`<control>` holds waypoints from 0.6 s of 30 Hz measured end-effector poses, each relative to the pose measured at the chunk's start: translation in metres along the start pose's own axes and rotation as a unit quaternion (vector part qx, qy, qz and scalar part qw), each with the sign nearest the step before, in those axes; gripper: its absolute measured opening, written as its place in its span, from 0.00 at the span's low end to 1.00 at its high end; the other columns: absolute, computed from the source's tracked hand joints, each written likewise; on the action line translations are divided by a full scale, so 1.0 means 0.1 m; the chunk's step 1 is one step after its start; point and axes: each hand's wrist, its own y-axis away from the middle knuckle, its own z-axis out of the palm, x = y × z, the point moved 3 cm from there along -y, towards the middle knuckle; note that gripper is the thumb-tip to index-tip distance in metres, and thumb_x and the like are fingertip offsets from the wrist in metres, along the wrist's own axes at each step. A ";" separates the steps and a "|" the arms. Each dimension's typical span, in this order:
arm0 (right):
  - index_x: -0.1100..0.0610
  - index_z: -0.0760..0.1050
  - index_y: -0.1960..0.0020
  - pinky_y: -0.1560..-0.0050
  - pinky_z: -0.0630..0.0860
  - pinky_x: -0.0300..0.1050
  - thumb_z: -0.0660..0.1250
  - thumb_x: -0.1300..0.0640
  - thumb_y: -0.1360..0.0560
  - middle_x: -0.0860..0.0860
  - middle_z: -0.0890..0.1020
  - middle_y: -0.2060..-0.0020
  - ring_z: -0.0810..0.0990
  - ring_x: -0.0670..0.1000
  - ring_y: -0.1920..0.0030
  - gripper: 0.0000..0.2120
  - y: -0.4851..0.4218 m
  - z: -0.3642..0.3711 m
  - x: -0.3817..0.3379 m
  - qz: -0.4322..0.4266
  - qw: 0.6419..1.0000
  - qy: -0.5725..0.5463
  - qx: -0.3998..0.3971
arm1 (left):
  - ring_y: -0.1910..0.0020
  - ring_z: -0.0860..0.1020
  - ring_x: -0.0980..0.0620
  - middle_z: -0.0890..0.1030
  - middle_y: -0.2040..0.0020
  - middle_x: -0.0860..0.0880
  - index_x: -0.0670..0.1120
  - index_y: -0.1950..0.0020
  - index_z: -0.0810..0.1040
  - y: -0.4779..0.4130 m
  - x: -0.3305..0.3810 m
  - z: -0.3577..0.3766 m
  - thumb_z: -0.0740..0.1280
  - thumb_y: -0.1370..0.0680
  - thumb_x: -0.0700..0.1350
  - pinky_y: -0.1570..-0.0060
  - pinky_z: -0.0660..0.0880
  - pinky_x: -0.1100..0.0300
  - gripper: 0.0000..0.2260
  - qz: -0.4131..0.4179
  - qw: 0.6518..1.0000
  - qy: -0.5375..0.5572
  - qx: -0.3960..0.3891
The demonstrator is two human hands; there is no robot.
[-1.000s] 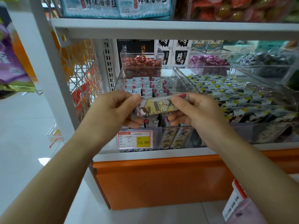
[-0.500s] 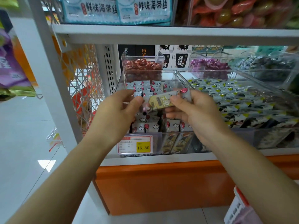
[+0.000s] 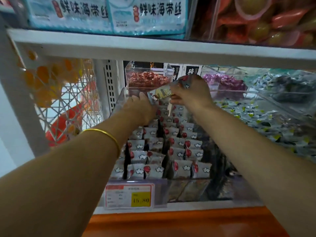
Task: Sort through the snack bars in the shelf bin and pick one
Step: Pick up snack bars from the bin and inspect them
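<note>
White store shelving (image 3: 153,50) is filling my view, with a clear plastic shelf bin (image 3: 119,101) sitting on the lower level above an orange base panel (image 3: 179,223). Rows of small grey snack bars (image 3: 181,166) printed with clouds and red dots are standing upright inside the bin, and a price tag (image 3: 129,195) is hanging on its front wall. I am reaching both arms deep toward the back of the bin. My right hand (image 3: 193,93) is pinching one yellow-and-white snack bar (image 3: 159,94) by its right end, grip closed on the wrapper, and it is holding the bar just above the rear rows. My left hand (image 3: 138,108) is touching the bar's left end from below; whether its grip is actually closed on the bar I cannot tell, since the fingers are hidden behind the hand. A gold bangle (image 3: 104,135) is sitting on my left forearm. Behind the bin, a smaller clear box of red-wrapped candies (image 3: 145,79) is standing, and a neighbouring bin of dark wrapped snacks (image 3: 256,117) is lying to the right. Blue seaweed packets (image 3: 106,14) are lining the shelf above.
</note>
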 end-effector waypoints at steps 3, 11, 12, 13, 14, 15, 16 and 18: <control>0.65 0.71 0.45 0.52 0.81 0.53 0.69 0.61 0.26 0.61 0.78 0.48 0.82 0.59 0.52 0.13 -0.15 0.07 0.05 0.013 1.000 0.002 0.011 | 0.33 0.66 0.37 0.65 0.31 0.35 0.40 0.29 0.60 -0.12 -0.08 0.09 0.52 0.22 0.62 0.34 0.65 0.42 0.31 -0.028 0.999 0.023 -0.034; 0.60 0.69 0.48 0.54 0.82 0.44 0.68 0.64 0.26 0.50 0.75 0.55 0.80 0.55 0.49 0.10 -0.38 0.41 0.02 -0.039 0.999 -0.006 -0.001 | 0.32 0.66 0.36 0.65 0.29 0.36 0.44 0.28 0.62 0.06 -0.02 0.01 0.47 0.18 0.54 0.33 0.64 0.41 0.23 -0.038 0.992 0.008 -0.123; 0.61 0.69 0.46 0.49 0.80 0.48 0.68 0.63 0.26 0.50 0.74 0.54 0.79 0.55 0.47 0.12 -0.41 0.48 0.02 -0.048 0.999 0.013 -0.008 | 0.31 0.64 0.36 0.62 0.28 0.37 0.46 0.26 0.60 0.11 0.00 -0.01 0.46 0.17 0.52 0.33 0.63 0.41 0.21 -0.020 0.992 -0.007 -0.126; 0.61 0.68 0.44 0.46 0.79 0.50 0.69 0.62 0.26 0.50 0.73 0.53 0.78 0.55 0.45 0.13 -0.43 0.54 0.02 -0.055 0.998 0.033 -0.015 | 0.31 0.63 0.36 0.61 0.27 0.37 0.48 0.25 0.58 0.17 0.02 -0.02 0.45 0.17 0.50 0.33 0.63 0.41 0.20 -0.005 0.992 -0.017 -0.125; 0.62 0.68 0.43 0.44 0.78 0.49 0.69 0.61 0.26 0.51 0.73 0.52 0.77 0.54 0.44 0.15 -0.45 0.60 0.03 -0.063 0.997 0.050 -0.017 | 0.31 0.64 0.35 0.61 0.27 0.37 0.49 0.25 0.56 0.21 0.03 -0.03 0.45 0.17 0.50 0.34 0.64 0.42 0.20 0.006 0.992 -0.027 -0.123; 0.62 0.67 0.42 0.45 0.77 0.44 0.68 0.60 0.26 0.51 0.73 0.52 0.76 0.52 0.44 0.16 -0.47 0.66 0.04 -0.071 0.995 0.066 -0.017 | 0.32 0.65 0.34 0.62 0.28 0.36 0.50 0.25 0.56 0.23 0.02 -0.02 0.45 0.17 0.50 0.35 0.65 0.42 0.19 0.014 0.991 -0.039 -0.124; 0.62 0.67 0.42 0.49 0.75 0.38 0.68 0.59 0.25 0.51 0.73 0.51 0.75 0.50 0.46 0.16 -0.48 0.71 0.04 -0.084 0.993 0.085 -0.015 | 0.32 0.64 0.34 0.62 0.28 0.36 0.51 0.26 0.56 0.25 0.01 -0.02 0.44 0.17 0.51 0.34 0.64 0.42 0.20 0.017 0.990 -0.051 -0.127; 0.63 0.66 0.40 0.56 0.69 0.32 0.68 0.59 0.26 0.53 0.75 0.48 0.72 0.48 0.50 0.18 -0.50 0.80 0.06 -0.113 0.985 0.128 -0.022 | 0.29 0.59 0.35 0.58 0.26 0.38 0.53 0.24 0.54 0.32 -0.01 -0.02 0.43 0.17 0.53 0.31 0.58 0.41 0.21 0.014 0.987 -0.082 -0.137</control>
